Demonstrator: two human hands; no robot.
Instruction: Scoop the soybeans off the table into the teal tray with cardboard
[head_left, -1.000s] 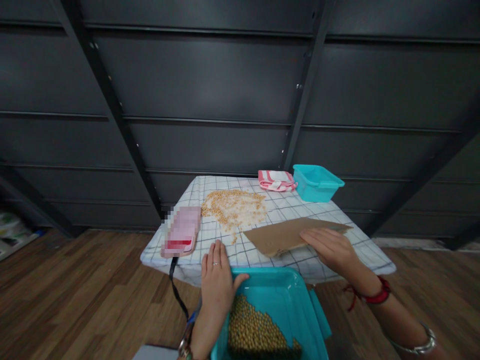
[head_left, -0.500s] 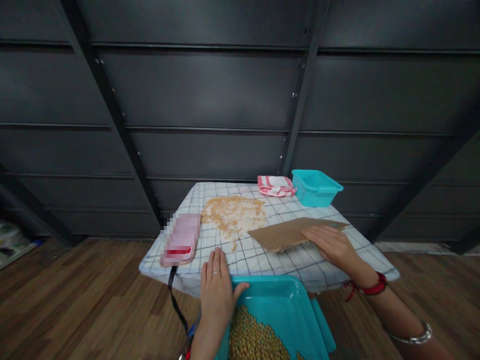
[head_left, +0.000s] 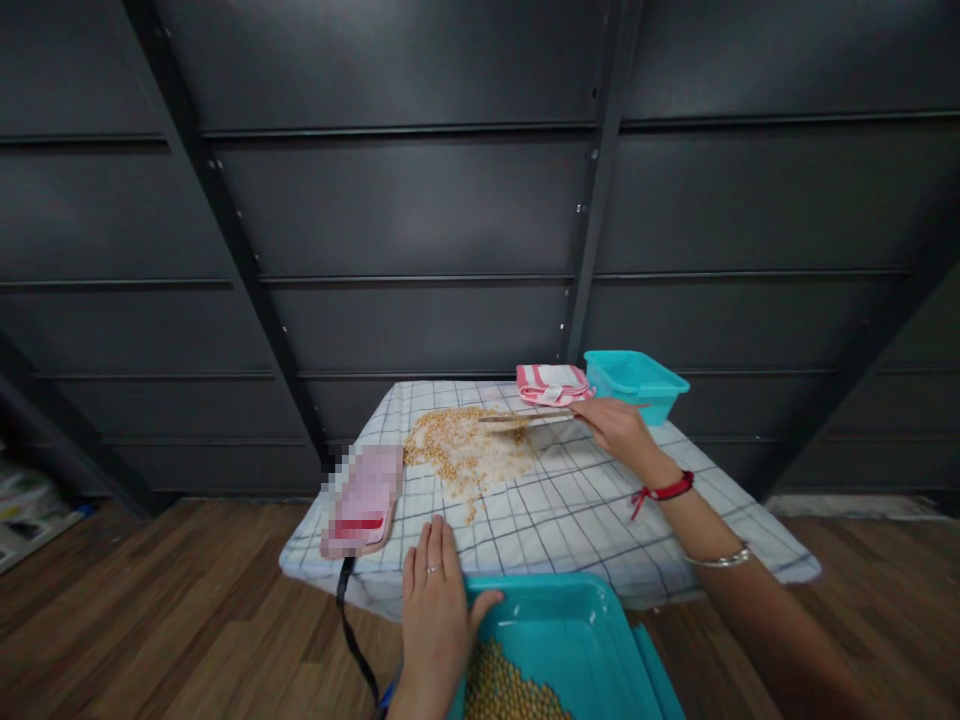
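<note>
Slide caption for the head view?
Right hand holds cardboard over scattered beans; left hand lies flat at the teal tray.

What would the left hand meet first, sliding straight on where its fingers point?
Most likely the spread of yellow beans on the checked cloth, beyond the left hand; depth is hard to judge.

I can make out no legible lettering, number or brand here, the pink phone [head_left: 371, 490] being blurred over.
</note>
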